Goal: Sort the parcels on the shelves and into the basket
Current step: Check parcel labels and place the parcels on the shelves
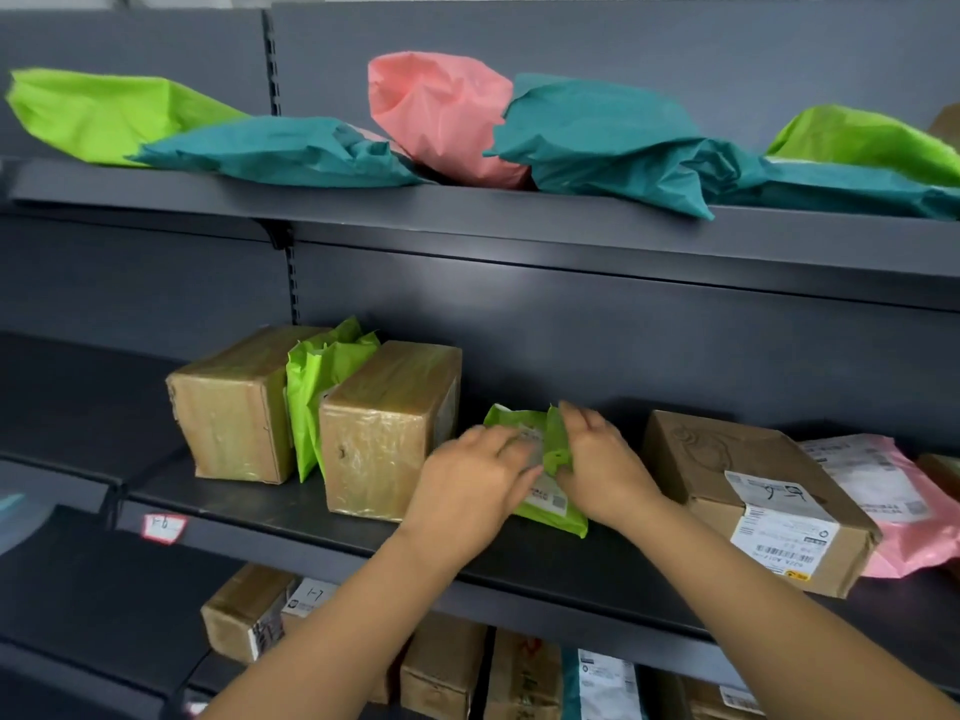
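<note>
Small green parcel point(556, 517) on middle shelf point(260, 504), near front edge, tipped up, white label facing out. Held from both sides: left grip point(472, 480) curled over left half and label, blurred; right grip point(597, 465) pinching crumpled upper right edge. Parcel just right of taped brown box point(384, 423); touching or not, cannot tell, hidden behind left grip. Further left, upright lime mailer point(317, 387) wedged between that box and second taped box point(228, 407). Right of parcel and apart from it, labelled carton point(753, 491) lying flat, partly covering pink mailer point(893, 491). Handwritten tag point(163, 527) on middle shelf lip. Top shelf point(467, 215): row of soft bags, left to right far-left lime bag point(104, 114), left teal bag point(280, 150), pink bag point(436, 111) propped upright, right teal bag point(613, 142), far-right lime bag point(862, 142). Below, more cartons point(244, 610), partly hidden by forearms.
</note>
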